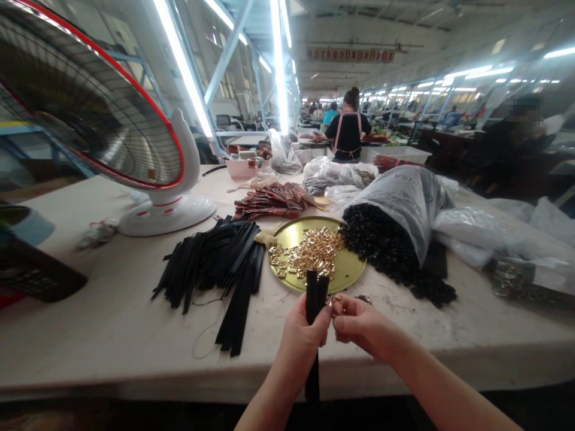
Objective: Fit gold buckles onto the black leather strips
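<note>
My left hand is closed around black straps, whose ends stick up above the fingers while a length hangs below over the table edge. Close beside it, my right hand pinches a small gold buckle near the left thumb. Just beyond the hands lies a round gold tray with a heap of small gold buckles on it. A pile of black straps lies left of the tray. To its right, small black pieces spill from a clear plastic bag.
A white fan with a red rim stands at the left on the pale table. Reddish-brown strips lie behind the tray. More plastic bags rest at the right. A person stands farther back.
</note>
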### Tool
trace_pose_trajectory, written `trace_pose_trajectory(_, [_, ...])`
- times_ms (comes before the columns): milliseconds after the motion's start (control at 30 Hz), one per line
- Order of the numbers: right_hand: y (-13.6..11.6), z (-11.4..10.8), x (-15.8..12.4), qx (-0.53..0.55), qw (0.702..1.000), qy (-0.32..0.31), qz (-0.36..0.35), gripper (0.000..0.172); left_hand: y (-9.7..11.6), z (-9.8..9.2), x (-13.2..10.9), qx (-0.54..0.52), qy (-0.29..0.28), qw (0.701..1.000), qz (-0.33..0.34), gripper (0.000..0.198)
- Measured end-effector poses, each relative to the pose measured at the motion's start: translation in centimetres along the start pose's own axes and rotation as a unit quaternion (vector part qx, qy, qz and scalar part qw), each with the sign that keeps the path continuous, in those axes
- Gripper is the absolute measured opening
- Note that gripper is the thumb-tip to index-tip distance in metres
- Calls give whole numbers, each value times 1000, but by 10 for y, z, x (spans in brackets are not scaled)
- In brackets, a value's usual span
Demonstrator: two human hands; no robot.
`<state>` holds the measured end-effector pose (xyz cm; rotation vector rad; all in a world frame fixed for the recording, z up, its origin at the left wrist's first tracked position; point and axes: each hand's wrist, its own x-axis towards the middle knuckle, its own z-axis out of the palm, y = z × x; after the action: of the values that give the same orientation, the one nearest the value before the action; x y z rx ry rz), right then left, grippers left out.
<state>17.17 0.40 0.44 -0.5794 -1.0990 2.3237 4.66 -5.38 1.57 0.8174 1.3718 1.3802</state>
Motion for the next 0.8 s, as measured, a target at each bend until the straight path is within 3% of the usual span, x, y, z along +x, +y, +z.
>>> trace_pose_trajectory(100, [9,6,2,23,996,62,-57,19,-3,3,-2,20,60,997,35,27])
trace_pose_trajectory(200, [18,9,6,95,989,96,-58,18,-7,3,-2,41,88,993,65,24])
trace_pose_trajectory(367, [24,-2,11,110,984,129,-52,18,-17,-6,4,76,30,993,80,22])
trace_pose_trajectory(533, [13,-16,14,-17,974,195,-117,16,-22,-11,10,101,-37,994,-11,26])
trace_pose_trajectory(667, [9,-19,15,-121,965,186,-141,16,-20,-12,14,117,-80,989,-53,28])
trace_pose_trajectory(800, [12,-26,15,-95,977,164,-100,18,-18,-21,19,161,-128,977,-50,24])
